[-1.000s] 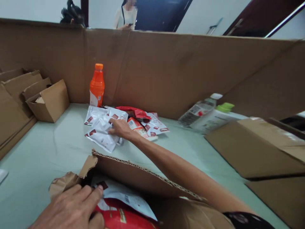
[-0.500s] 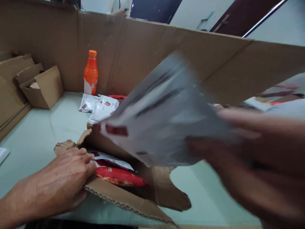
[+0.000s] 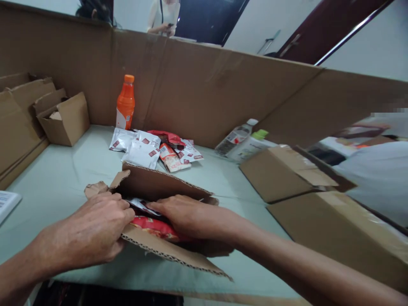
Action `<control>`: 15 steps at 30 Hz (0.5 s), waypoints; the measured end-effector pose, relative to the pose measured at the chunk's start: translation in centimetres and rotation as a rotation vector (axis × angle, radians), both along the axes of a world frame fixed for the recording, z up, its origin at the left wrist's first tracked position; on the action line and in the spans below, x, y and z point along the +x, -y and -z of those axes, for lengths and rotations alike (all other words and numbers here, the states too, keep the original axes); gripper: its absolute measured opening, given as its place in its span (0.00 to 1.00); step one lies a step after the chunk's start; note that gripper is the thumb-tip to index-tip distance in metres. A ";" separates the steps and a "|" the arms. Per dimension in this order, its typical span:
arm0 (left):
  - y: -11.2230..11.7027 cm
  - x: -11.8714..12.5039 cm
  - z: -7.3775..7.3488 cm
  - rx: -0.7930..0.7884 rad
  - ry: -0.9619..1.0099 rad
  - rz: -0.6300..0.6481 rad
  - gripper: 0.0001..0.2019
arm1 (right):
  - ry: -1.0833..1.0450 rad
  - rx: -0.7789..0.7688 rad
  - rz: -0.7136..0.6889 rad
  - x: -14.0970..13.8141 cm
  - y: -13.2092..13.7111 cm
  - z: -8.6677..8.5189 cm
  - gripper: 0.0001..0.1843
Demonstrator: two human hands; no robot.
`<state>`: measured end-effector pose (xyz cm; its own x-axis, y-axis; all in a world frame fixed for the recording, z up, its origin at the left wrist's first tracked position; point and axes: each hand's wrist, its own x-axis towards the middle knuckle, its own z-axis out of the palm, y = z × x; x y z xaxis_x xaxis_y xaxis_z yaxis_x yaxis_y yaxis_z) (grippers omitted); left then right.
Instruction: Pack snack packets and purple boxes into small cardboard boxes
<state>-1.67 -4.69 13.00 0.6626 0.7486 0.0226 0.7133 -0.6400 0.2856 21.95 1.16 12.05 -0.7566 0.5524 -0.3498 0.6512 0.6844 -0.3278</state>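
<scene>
An open cardboard box (image 3: 178,255) lies on the table in front of me, its flaps raised. My left hand (image 3: 98,225) is closed over the box's left end, fingers curled at its edge. Inside sit a red snack bag (image 3: 153,227) and white packets (image 3: 145,207) with dark markings. Reaching into the box from the right, my right hand (image 3: 191,214) touches the white packets; most of its fingers are hidden inside, so whether it grips one cannot be seen.
Behind the box lie several white sachets (image 3: 143,148), a red packet (image 3: 168,138) and an orange-white packet (image 3: 174,159). An orange bottle (image 3: 126,104) stands by the cardboard wall (image 3: 204,85). Two bottles (image 3: 237,138) lean near closed boxes (image 3: 331,233) at right. Small boxes (image 3: 68,123) stand left.
My right hand has carried a white packet from above the box down into it. My left hand stays at the box's left end. The view has shifted to show more of the right side.
</scene>
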 end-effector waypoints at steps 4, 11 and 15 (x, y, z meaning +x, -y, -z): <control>-0.1 0.1 0.1 -0.006 -0.059 -0.006 0.09 | 0.026 -0.075 0.002 -0.9 -1.5 0.1 0.26; 2.8 -2.2 0.2 0.306 0.236 0.010 0.18 | -0.152 0.167 0.105 1.5 1.3 -2.9 0.27; 4.1 -5.3 1.7 0.399 0.457 -0.273 0.28 | -0.503 0.489 0.425 7.1 5.5 -4.0 0.16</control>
